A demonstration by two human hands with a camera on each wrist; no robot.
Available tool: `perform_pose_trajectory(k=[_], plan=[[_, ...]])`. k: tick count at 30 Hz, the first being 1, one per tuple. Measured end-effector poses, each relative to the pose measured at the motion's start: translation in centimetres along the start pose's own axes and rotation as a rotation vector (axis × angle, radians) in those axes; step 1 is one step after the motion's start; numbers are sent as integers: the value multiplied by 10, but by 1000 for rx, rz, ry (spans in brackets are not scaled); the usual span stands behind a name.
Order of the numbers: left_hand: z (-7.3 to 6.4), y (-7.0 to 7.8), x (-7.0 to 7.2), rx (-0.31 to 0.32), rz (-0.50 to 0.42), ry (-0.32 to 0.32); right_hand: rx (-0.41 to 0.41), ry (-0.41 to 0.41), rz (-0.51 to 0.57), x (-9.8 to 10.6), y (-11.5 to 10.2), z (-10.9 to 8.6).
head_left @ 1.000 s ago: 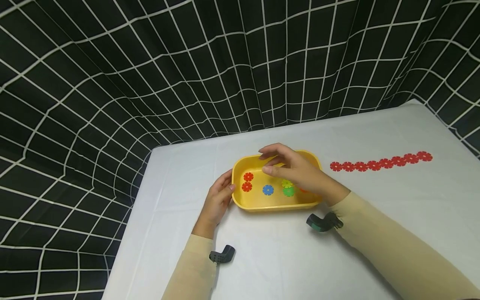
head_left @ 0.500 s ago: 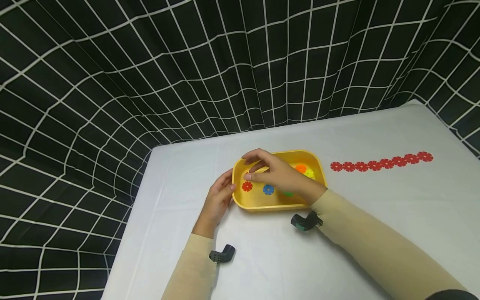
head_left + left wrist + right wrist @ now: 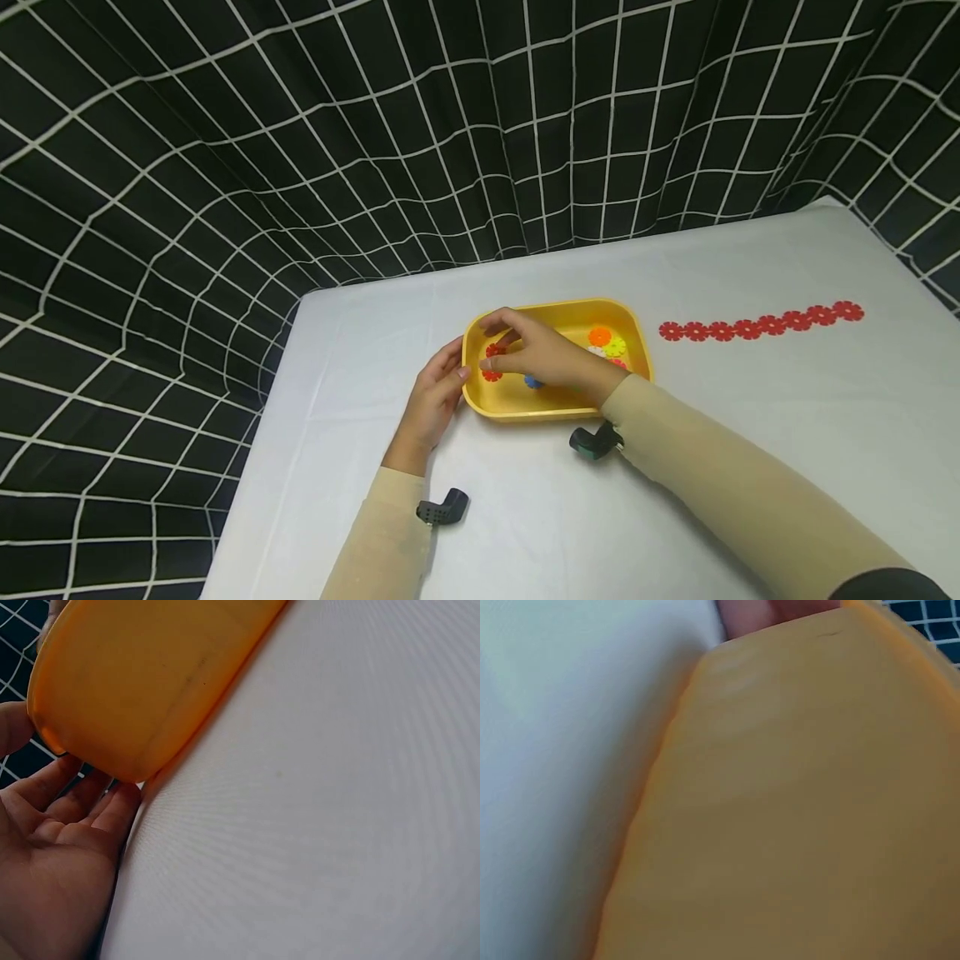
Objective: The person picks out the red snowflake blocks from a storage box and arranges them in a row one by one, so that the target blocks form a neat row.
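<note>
A shallow yellow plastic basin (image 3: 517, 413) stands on the white cloth. My left hand (image 3: 435, 400) holds its left end, the thumb at the rim and the fingers against the outer wall, as the left wrist view shows of the basin (image 3: 157, 690). Inside the basin, my right hand (image 3: 543, 354) hovers over its left part, thumb and fingers apart around two red snowflake discs (image 3: 492, 376). Whether a fingertip touches a disc is unclear. Partly under that hand lies a blue disc (image 3: 532, 382). Only the basin's outer wall (image 3: 780, 787) fills most of the right wrist view.
At the basin's right end lie an orange disc (image 3: 600, 336), a yellow disc (image 3: 616, 347) and white and pinkish-red ones. A chain of several linked red discs (image 3: 771, 325) lies on the cloth to the right. A dark gridded curtain (image 3: 420, 150) hangs behind the table.
My right hand has moved left across the basin to the red discs, uncovering the orange, yellow and white discs at the right end. The left hand stays at the rim.
</note>
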State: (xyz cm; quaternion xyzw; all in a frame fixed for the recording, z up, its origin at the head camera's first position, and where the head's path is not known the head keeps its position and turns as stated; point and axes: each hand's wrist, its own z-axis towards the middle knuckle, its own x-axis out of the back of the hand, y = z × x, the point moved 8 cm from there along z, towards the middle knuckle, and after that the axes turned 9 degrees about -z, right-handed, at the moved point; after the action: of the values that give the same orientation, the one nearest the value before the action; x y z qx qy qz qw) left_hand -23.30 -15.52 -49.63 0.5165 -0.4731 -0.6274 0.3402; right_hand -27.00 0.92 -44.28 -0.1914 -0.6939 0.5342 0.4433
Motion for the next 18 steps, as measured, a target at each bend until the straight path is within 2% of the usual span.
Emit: perform_pose_trajectory(k=[6,12,18], plan=[[0,1,-1,-12,-3,-1,18,-43,-94,-7,6,1],[-2,2,-1,-18,-8,-1,10,-132,-243,-18,11,1],[-2,3,-3,-16,-9,-6,15,-171,-324,-21,12,0]])
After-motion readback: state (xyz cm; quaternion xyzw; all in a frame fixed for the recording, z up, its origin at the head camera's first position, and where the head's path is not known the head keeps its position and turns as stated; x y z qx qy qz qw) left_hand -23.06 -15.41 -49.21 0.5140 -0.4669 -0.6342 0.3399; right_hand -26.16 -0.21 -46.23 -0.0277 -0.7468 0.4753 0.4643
